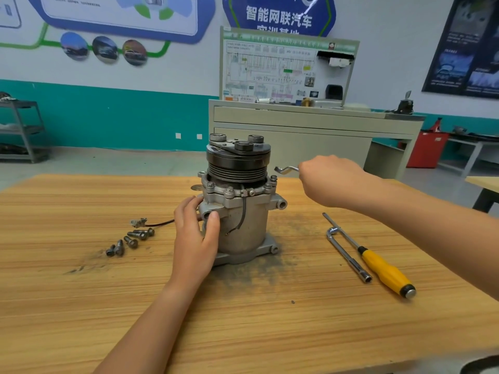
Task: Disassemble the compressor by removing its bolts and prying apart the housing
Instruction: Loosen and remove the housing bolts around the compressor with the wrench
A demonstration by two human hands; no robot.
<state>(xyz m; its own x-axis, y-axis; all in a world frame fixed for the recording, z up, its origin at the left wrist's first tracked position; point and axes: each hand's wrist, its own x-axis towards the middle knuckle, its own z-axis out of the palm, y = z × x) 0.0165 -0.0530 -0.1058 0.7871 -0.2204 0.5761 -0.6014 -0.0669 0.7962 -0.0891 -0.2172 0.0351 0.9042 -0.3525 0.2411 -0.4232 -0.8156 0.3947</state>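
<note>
A grey metal compressor [244, 225] stands upright on the wooden table [81, 306], its black pulley [238, 161] on top. Bolts [229, 191] still sit in the flange under the pulley. My left hand [195, 238] grips the left side of the housing, thumb on a port lug. My right hand [328, 180] holds a small offset wrench [285, 170] in the air just right of the pulley, its end apart from the flange bolts. Several removed bolts [132, 240] lie on the table to the left.
A yellow-handled screwdriver [383, 267] and an L-shaped socket wrench [347, 253] lie right of the compressor. A loose wire with connector [139, 222] trails left. Dark grit is scattered around the base. A grey training bench [310, 122] stands behind the table.
</note>
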